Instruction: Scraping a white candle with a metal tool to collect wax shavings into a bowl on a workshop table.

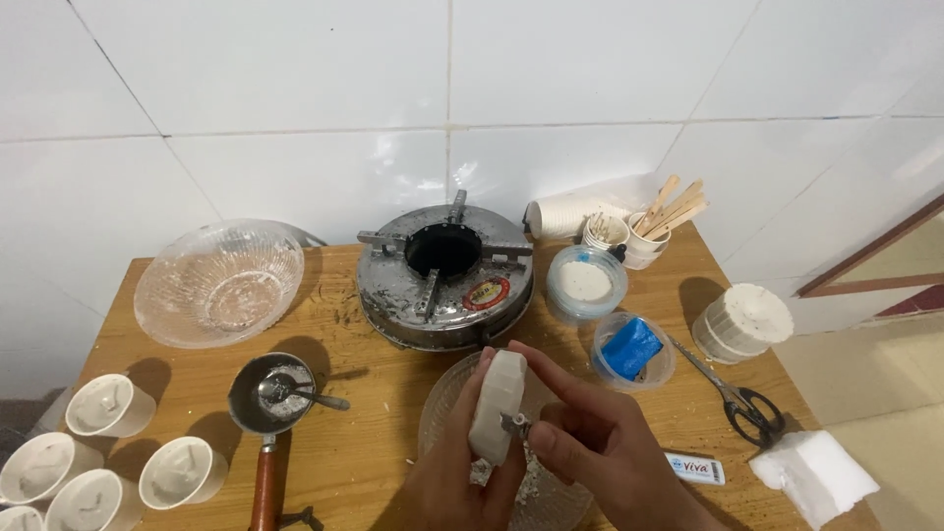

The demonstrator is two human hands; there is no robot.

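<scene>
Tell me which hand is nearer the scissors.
Right. The right hand sits just left of the scissors, with bare table between them. The left hand is further left, gripping the white block over the glass bowl.

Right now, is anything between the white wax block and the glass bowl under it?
Nothing visible. The wax block is held by the left hand directly above the glass bowl, with the right hand pressing a small metal piece against its side. Only white crumbs lie below it.
</scene>
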